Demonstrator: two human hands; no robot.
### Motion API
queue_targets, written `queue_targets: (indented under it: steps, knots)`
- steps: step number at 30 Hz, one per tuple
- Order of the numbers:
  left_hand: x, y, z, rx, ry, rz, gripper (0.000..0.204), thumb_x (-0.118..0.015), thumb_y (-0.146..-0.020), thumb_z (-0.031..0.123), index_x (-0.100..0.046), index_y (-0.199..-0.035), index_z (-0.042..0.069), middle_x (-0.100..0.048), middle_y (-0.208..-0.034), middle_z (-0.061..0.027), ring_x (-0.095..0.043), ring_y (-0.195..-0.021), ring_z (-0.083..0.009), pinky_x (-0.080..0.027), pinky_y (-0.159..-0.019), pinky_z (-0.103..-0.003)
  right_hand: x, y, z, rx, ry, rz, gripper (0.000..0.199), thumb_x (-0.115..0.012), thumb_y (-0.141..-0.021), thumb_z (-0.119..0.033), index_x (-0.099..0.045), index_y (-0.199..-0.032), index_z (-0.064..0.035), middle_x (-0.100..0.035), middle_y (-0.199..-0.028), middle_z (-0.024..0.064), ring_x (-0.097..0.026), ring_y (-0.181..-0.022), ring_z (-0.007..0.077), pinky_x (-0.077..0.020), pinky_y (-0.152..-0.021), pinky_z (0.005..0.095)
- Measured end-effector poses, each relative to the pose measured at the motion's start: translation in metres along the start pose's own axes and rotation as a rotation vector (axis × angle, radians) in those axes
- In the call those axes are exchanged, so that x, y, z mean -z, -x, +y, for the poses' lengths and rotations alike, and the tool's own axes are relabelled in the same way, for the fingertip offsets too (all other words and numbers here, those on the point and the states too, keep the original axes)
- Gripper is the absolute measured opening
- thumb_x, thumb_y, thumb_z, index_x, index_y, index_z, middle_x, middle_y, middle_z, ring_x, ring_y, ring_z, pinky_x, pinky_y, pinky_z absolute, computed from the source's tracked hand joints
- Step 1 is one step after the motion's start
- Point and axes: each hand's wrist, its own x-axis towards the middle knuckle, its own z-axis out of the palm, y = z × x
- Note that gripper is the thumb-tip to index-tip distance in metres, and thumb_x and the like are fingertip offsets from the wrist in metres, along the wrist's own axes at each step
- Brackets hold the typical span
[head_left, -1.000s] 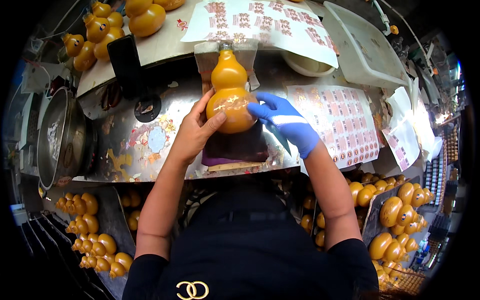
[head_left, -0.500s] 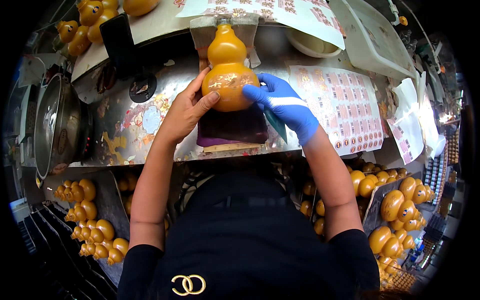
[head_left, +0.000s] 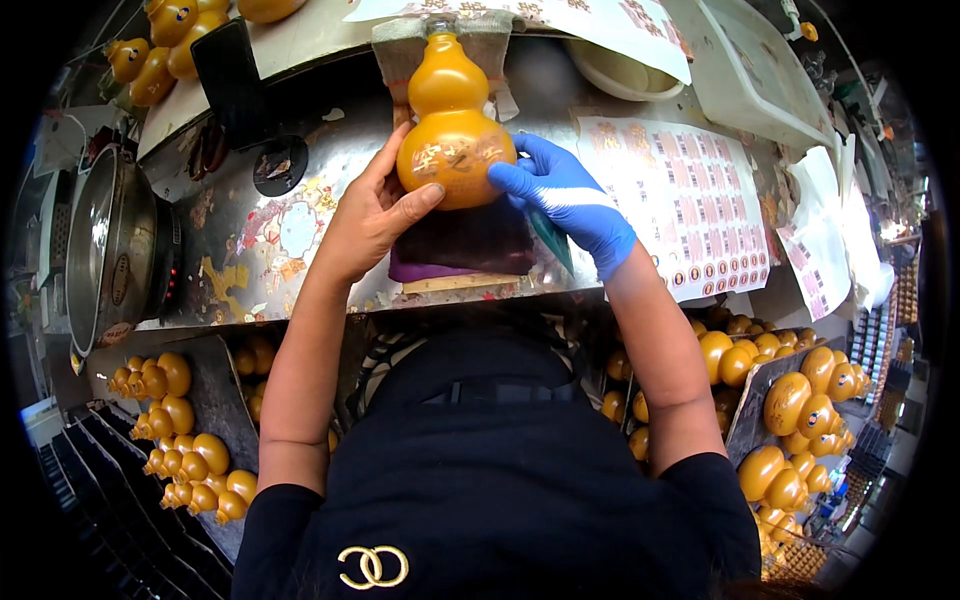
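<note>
A yellow-brown gourd-shaped bottle lies with its neck pointing away, over a dark pad with a purple layer. Dark lettering shows on its larger bulb. My bare left hand grips that bulb's left side, thumb on the near surface. On the right side, my blue-gloved right hand holds it too, thumb and fingers against the bulb. A flat teal scraper-like piece sticks out below the gloved hand; its upper end is hidden. The bottle's neck rests by a cloth-covered support.
Printed decal sheets lie at the right, before a white bowl and a plastic tub. A metal pan and an upright phone stand left. Several gourd bottles fill racks on both sides below the bench.
The bottle has turned in my hands, so dark lettering now shows where paler, broken marks showed before. Both hands keep their hold. The whole view has shifted slightly.
</note>
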Motion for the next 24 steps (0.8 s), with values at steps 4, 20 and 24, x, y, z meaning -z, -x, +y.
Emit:
queue_targets:
  steps: [4,20,24]
  knots:
    - [-0.0015,-0.0023,0.0026,0.012,0.004,0.025,0.081,-0.069,-0.088,0.024,-0.022,-0.146,-0.006,-0.043,-0.139,-0.0156,-0.045,-0.126,-0.0196,-0.035,-0.105,-0.030,-0.0012,0.0020,-0.0013,0.001,-0.021,0.007,0.061,-0.075,-0.079,-0.044,-0.057,-0.114,0.0026,-0.053,-0.072,-0.0034,-0.047,-0.066,0.0044,-0.0400,-0.062,0.0199]
    - [0.0032,-0.0047,-0.0016,0.028,-0.028,0.048,0.076,-0.070,-0.087,0.028,-0.030,-0.143,-0.006,-0.046,-0.136,-0.0142,-0.048,-0.123,-0.0188,-0.035,-0.105,-0.030,-0.0023,0.0010,-0.0016,-0.056,-0.007,0.036,0.058,-0.074,-0.080,-0.043,-0.057,-0.114,0.0016,-0.056,-0.073,-0.0011,-0.050,-0.068,0.0063,-0.0417,-0.063,0.0219]
    - [0.0054,-0.0058,-0.0011,0.043,-0.028,0.032,0.076,-0.070,-0.087,0.028,-0.030,-0.143,-0.005,-0.046,-0.137,-0.0135,-0.047,-0.124,-0.0189,-0.035,-0.105,-0.030,-0.0004,-0.0006,-0.0002,-0.064,-0.021,0.032,0.056,-0.075,-0.081,-0.037,-0.056,-0.115,0.0025,-0.056,-0.072,-0.0007,-0.049,-0.066,0.0062,-0.0418,-0.061,0.0222]
